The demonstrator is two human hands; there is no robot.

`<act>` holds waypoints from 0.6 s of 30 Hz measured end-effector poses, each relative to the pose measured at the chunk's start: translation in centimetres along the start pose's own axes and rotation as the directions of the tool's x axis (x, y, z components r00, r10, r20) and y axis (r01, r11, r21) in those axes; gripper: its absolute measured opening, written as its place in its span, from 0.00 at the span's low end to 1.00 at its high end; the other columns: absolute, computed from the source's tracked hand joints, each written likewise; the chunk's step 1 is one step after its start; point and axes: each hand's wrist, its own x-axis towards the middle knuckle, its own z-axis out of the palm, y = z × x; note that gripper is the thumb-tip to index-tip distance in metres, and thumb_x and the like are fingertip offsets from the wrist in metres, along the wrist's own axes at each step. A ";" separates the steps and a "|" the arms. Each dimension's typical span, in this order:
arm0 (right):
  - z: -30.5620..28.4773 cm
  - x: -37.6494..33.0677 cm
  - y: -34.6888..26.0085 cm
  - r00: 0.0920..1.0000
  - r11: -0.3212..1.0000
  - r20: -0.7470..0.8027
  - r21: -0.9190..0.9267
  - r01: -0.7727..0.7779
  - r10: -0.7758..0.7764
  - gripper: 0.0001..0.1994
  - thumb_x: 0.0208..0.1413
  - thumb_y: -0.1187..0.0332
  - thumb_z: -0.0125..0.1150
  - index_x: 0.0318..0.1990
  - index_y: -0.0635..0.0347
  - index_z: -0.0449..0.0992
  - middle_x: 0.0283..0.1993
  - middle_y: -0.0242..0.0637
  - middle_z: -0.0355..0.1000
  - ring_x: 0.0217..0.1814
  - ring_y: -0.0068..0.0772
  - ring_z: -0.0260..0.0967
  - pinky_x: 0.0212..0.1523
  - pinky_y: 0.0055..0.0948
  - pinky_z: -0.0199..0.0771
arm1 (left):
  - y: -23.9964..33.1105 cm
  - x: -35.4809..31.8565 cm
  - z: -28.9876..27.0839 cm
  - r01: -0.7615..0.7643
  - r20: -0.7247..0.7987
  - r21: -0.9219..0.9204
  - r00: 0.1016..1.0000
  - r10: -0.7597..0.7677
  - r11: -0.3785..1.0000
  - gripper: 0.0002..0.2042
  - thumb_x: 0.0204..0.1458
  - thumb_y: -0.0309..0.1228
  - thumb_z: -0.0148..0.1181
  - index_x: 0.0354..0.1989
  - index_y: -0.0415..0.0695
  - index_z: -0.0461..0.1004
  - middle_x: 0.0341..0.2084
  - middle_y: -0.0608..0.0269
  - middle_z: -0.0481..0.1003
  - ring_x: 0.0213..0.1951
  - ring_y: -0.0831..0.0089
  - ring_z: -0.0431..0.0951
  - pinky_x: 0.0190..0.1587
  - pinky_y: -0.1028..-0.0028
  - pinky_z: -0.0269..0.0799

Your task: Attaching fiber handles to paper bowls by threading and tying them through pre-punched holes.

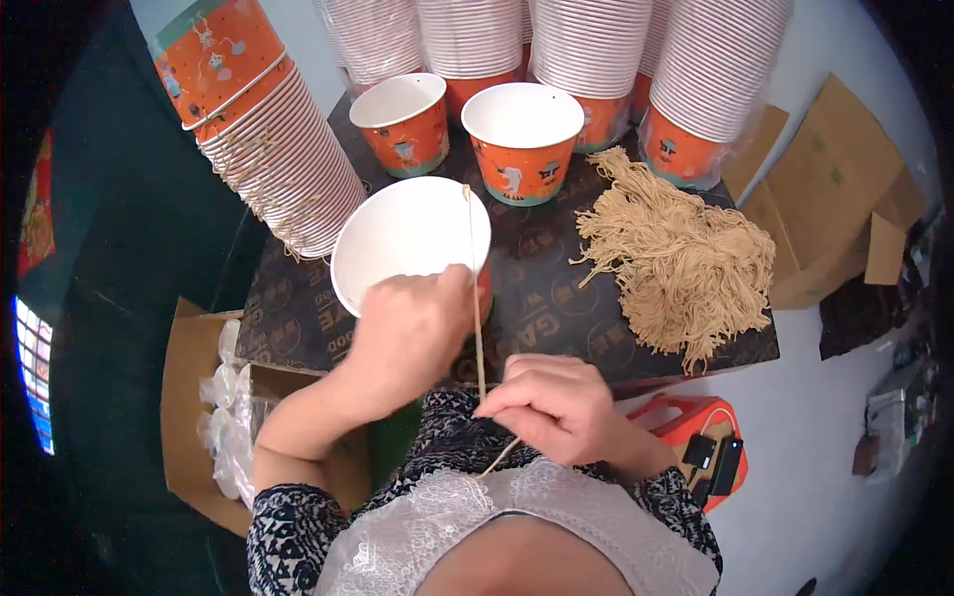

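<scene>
My left hand grips the near rim of a white-lined orange paper bucket that stands on the dark table. My right hand pinches a thin beige string close to my chest. The string runs taut from my fingers up to the bucket's right rim, and a short tail hangs below my fingers. A heap of cut beige strings lies on the table to the right of the bucket.
Two more open orange buckets stand behind. Tall stacks of nested buckets line the back and left. A cardboard box with plastic bags sits lower left; an orange case lower right; flat cardboard at right.
</scene>
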 end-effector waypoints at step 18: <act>0.0 -2.7 7.1 0.782 0.945 -0.533 0.224 -0.238 0.324 0.04 0.57 0.83 0.53 0.36 0.67 0.73 0.34 0.28 0.67 0.32 0.14 0.59 0.32 0.16 0.56 | 5.3 -4.7 0.4 -0.193 -0.299 -0.947 0.824 0.481 -0.257 0.07 0.57 0.24 0.50 0.36 0.33 0.73 0.31 0.51 0.73 0.34 0.53 0.74 0.39 0.61 0.69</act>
